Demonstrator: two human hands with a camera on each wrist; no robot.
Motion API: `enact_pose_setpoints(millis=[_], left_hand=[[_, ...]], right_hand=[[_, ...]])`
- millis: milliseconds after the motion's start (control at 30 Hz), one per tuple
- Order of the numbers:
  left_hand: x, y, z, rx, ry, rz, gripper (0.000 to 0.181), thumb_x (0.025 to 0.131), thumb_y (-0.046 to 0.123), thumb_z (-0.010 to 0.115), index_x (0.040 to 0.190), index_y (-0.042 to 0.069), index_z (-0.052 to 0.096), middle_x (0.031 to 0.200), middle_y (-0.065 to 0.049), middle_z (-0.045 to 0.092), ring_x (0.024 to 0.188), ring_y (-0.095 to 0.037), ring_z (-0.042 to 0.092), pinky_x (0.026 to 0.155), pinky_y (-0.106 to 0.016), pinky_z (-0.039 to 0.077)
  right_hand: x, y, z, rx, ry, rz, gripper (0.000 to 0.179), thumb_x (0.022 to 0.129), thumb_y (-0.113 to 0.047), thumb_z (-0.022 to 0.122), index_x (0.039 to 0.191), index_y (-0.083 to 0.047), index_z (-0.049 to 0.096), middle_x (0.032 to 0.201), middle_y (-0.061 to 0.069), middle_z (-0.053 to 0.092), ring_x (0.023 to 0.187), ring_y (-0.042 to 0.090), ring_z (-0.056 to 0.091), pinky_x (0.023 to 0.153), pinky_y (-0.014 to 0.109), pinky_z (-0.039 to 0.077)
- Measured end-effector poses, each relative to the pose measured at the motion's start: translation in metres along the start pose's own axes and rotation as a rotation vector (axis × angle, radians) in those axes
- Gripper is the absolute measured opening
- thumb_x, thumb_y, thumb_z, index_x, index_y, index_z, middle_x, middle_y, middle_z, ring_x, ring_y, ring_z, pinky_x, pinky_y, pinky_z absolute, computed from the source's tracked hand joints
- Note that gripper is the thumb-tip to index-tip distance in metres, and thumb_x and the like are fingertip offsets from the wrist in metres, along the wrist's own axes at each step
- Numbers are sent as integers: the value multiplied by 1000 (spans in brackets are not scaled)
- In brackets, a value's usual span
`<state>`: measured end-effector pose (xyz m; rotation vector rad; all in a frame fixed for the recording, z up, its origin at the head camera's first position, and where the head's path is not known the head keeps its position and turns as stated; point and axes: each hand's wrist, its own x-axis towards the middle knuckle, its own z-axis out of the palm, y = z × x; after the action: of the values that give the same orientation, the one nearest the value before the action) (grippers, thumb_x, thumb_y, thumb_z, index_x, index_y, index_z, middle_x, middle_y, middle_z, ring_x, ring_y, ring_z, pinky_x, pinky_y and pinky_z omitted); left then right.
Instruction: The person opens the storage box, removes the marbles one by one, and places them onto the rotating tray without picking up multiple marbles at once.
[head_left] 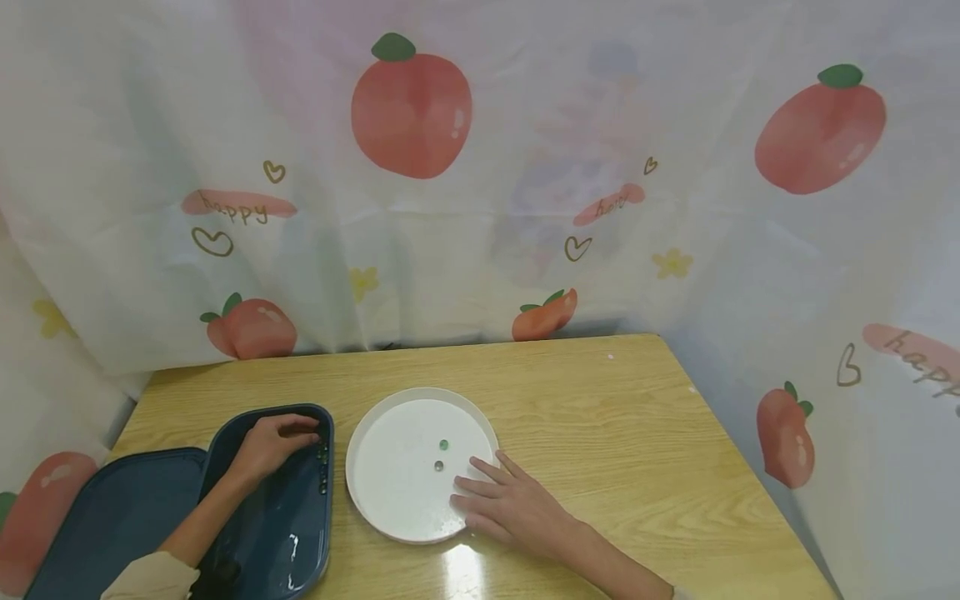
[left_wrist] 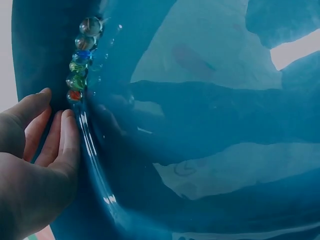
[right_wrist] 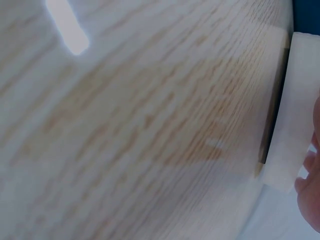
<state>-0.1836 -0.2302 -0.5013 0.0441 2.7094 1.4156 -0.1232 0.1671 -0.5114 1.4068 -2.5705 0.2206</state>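
Left hand (head_left: 270,447), lower left of the head view: fingers loosely bent, thumb apart from the fingertips; left forearm (head_left: 213,517) slanting up rightward. Right hand (head_left: 521,507), lower centre: fingers spread, back uppermost; right forearm (head_left: 618,562) slanting up leftward.

Lettering on the printed cloth (head_left: 480,258), as I read it remotely through the head camera. Left: a horizontal pink band (head_left: 283,207) bears the word "happy", which I read in full, in thin brown lowercase script that dips slightly below the band. Right of centre: a second pink band (head_left: 636,192), tilted upward to the right, carries similar script; I make out an initial "ha", the remaining letters being too blurred for me to read. Far right: a third pink band (head_left: 876,335) slopes downward; on it I read "happ", running toward the edge of my view.
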Motion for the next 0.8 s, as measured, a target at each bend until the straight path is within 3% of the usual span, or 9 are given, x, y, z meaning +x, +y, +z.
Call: enact_pose_setpoints(millis=[367, 800], left_hand=[[4, -11, 6, 30, 25, 1, 29, 82, 22, 70, 105, 4, 67, 101, -9, 66, 93, -24, 61, 74, -35, 49], [6, -5, 7, 107, 38, -4, 24, 80, 18, 72, 100, 4, 69, 97, -9, 67, 91, -25, 62, 71, -35, 48]], right_hand=[[-2, 0, -1, -9, -8, 1, 36, 98, -40, 39, 128, -29, 55, 134, -8, 48, 131, 20, 31, 103, 52, 21], [-1, 1, -1, -10, -28, 0, 37, 98, -41, 36, 129, -30, 54, 135, -8, 47, 132, 21, 30, 103, 53, 21]])
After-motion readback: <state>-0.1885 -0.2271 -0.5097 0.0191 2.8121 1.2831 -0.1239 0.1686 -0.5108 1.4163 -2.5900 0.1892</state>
